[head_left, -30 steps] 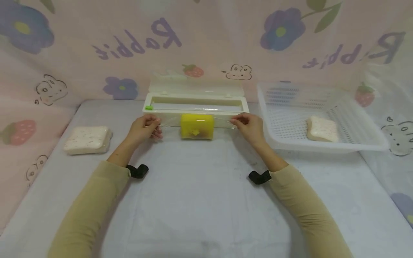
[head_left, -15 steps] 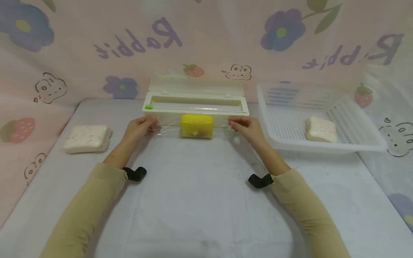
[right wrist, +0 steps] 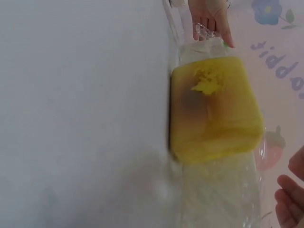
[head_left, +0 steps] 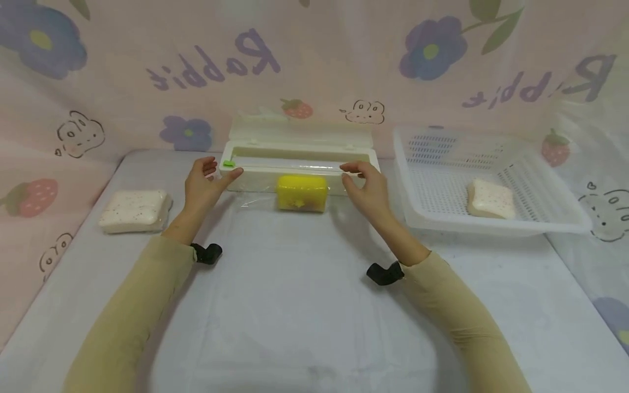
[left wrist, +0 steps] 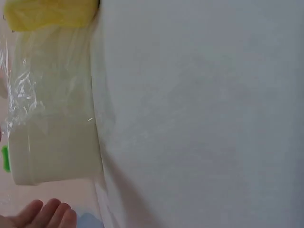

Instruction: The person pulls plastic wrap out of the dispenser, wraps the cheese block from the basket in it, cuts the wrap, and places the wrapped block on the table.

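A yellow block with a ragged star-shaped mark and a darker front face stands on the table, against the front of a white cling film dispenser with its lid raised. Clear cling film hangs down the dispenser's front beside the block. My left hand is at the dispenser's left end, thumb stretched toward its front edge, fingers loosely bent and holding nothing. At the right end my right hand hovers near the top edge, thumb and fingers apart. Whether its fingertips touch film cannot be made out.
A green slider sits at the dispenser's left end. To the left lies a white speckled square block. A white perforated basket on the right holds a similar block. A printed curtain hangs behind.
Both hands have let go of the film's side edges. The left hand has risen with its thumb spread. The right hand has shifted up toward the dispenser's top. The yellow block stays put.
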Demonstrator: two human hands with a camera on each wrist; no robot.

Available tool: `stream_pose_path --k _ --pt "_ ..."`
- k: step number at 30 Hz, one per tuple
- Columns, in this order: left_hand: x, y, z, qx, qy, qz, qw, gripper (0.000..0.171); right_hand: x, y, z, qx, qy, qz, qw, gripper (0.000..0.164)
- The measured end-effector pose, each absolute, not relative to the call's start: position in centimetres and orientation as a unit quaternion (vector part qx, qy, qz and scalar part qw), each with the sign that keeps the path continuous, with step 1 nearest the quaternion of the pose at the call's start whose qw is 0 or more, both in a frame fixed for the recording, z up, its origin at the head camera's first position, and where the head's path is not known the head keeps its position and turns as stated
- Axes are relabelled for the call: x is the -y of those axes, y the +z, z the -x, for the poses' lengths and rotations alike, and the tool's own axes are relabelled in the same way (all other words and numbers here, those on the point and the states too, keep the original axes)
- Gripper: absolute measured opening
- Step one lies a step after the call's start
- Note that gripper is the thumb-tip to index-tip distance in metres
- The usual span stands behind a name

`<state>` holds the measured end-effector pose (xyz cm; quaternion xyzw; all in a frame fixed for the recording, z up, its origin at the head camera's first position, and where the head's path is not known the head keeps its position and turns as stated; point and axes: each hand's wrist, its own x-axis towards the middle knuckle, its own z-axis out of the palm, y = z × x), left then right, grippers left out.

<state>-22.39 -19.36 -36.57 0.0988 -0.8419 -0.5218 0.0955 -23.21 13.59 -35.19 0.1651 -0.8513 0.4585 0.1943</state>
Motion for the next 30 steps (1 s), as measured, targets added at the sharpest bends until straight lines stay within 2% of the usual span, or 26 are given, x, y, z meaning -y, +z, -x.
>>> stream_pose_path --k 7,14,22,30 --pt "20.1 -37.0 23.7 0.852 -0.519 -0.06 0.045 0.087 -10.8 -34.3 24.5 0.842 0.485 -0.178 0.155 0.021" --pt "20.5 -37.2 24.0 0.854 -0.516 -0.05 0.048 0.078 -7.0 -33.1 25.4 0.825 0.523 -0.192 0.098 0.02" --pt "20.9 -37.1 24.3 0.858 -0.509 -0.063 0.037 0.078 -1.8 -32.4 26.3 0.825 0.519 -0.221 0.018 0.025" --pt "21.1 -37.3 24.7 0.857 -0.51 -0.061 0.043 0.074 2.0 -32.5 27.8 0.844 0.47 -0.257 -0.02 0.026"
